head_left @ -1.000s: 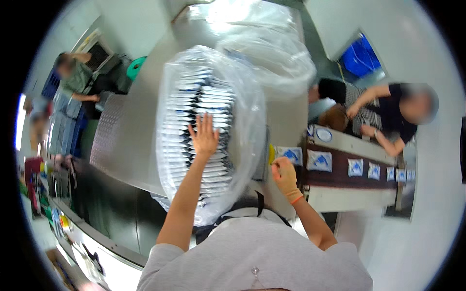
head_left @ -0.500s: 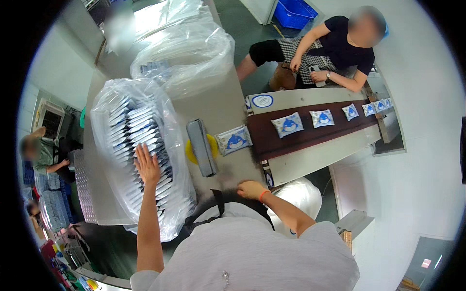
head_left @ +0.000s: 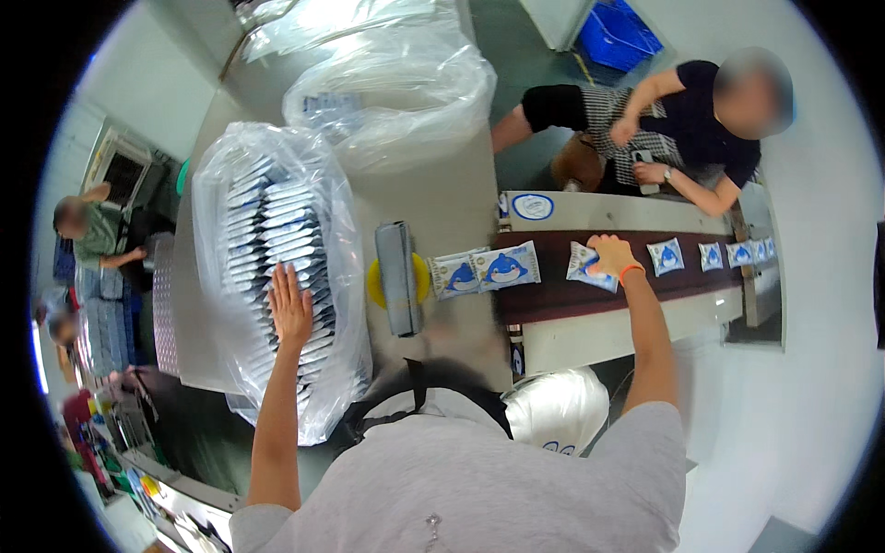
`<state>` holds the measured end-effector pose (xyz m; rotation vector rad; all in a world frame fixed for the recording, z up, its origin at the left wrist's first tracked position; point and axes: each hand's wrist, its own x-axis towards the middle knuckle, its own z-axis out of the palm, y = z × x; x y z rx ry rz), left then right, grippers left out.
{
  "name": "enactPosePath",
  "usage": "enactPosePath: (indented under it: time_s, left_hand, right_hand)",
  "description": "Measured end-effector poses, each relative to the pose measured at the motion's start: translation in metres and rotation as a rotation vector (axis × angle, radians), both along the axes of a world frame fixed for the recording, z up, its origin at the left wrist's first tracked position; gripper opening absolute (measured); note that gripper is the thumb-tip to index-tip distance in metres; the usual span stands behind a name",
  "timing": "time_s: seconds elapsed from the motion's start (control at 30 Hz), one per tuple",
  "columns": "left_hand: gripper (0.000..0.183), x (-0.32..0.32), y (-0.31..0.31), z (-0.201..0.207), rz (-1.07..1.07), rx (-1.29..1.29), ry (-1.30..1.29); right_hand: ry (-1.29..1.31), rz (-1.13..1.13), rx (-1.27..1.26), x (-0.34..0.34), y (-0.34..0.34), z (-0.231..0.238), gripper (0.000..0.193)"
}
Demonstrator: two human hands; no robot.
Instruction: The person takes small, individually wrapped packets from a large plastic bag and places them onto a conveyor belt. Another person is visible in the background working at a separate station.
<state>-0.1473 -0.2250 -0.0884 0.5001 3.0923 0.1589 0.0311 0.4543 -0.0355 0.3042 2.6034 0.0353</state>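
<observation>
Smooth grey worktable (head_left: 438, 203), dull finish, runs through the centre and left of the frame, edges bowed by the lens. Nearest, bottom centre: the wearer's soft grey shirt (head_left: 461, 470). Shiny white sack (head_left: 558, 405), rounded and creased, just right of it.

Left hand (head_left: 292, 311), left of centre: palm down, fingers out straight and nearly together, laid on thin silvery packets (head_left: 288, 226); gripping nothing. Those stand on edge in two tight columns, crimped ends up, inside a clear, wrinkled plastic bag (head_left: 341, 221).

Centre: long grey block (head_left: 398, 276), matte, lying over a yellow disc (head_left: 421, 278). Just right, overlapping pillow-shaped packets (head_left: 507, 266), white with blue animal print, spanning the table and belt end.

Right hand (head_left: 614, 253), right of centre, orange wristband (head_left: 631, 270): fingers bent down onto one puffy packet (head_left: 583, 267) on the dark red-brown belt (head_left: 553, 300). Fingertips partly hidden, so can't tell if it has hold. More packets (head_left: 665, 256) in a line toward the right edge.

Farther, top centre: second clear bag (head_left: 396, 88), crumpled and baggy. Upper right: seated co-worker (head_left: 691, 97), dark top, checked cloth; blue plastic crate (head_left: 618, 37) beyond.
</observation>
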Motion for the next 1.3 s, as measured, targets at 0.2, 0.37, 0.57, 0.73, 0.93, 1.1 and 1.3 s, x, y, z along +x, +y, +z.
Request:
enactPosePath:
  time_s: [0.2,0.37,0.57,0.73,0.93,1.1,1.3]
  left_hand:
    - [0.063,0.006,0.0,0.008,0.025,0.017,0.01]
    - [0.064,0.0,0.005,0.009,-0.015,0.057,0.047]
    - [0.066,0.005,-0.002,0.008,0.017,0.041,0.026]
    - [0.068,0.007,-0.002,0.012,0.039,0.116,0.017]
    - [0.07,0.003,-0.004,0.018,0.021,0.196,-0.027]
    - [0.04,-0.059,-0.031,0.063,-0.098,0.613,-0.036]
    - [0.079,-0.236,-0.026,0.151,-0.253,0.212,0.347]
  right_hand:
    - [-0.099,0.356,-0.423,-0.087,-0.074,0.002,0.051]
    - [-0.245,0.347,-0.787,-0.146,-0.174,-0.069,0.083]
    - [-0.402,0.348,-0.581,-0.128,-0.227,-0.071,0.114]
    - [0.042,0.521,-0.127,-0.018,-0.314,-0.011,0.097]
    - [-0.12,0.164,-0.393,0.05,-0.349,-0.051,0.089]
    - [-0.029,-0.503,-0.982,0.049,-0.311,0.021,0.077]
    - [0.023,-0.473,-1.672,-0.093,-0.308,0.091,0.068]
